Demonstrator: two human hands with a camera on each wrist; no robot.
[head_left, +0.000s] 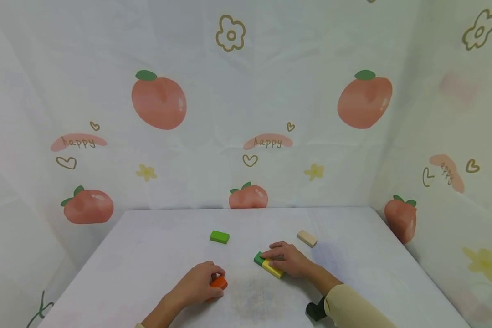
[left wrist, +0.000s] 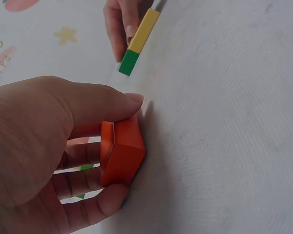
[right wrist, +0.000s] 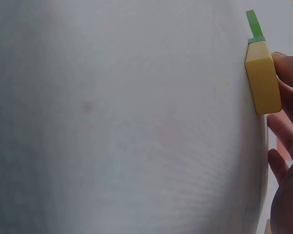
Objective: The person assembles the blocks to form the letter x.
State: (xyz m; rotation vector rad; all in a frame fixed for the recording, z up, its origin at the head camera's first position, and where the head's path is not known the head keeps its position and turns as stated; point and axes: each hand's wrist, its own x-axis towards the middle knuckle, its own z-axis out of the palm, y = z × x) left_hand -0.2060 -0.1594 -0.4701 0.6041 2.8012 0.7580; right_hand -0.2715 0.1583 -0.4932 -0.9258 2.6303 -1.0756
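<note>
Head view: the left hand (head_left: 194,284) pinched an orange block (head_left: 219,283) between thumb and fingers, left of centre on the near part of the white table (head_left: 147,255). To its right and a little farther off, the right hand (head_left: 291,260) lay over a yellow block (head_left: 273,269) and a dark green block (head_left: 259,258), which stood end to end, the green one at the far left. A light green block (head_left: 219,237) lay farther back, and a pale wooden block (head_left: 307,238) lay at the far right. Near right, a black object (head_left: 314,310) was partly hidden by the sleeve (head_left: 352,303).

Left wrist view: the thumb and a finger gripped opposite sides of the orange block, the gap between them no wider than the block.

Right wrist view: a fingertip touched the yellow block, while other fingers hung loose and spread beside it; the thumb's contact could not be told.
</note>
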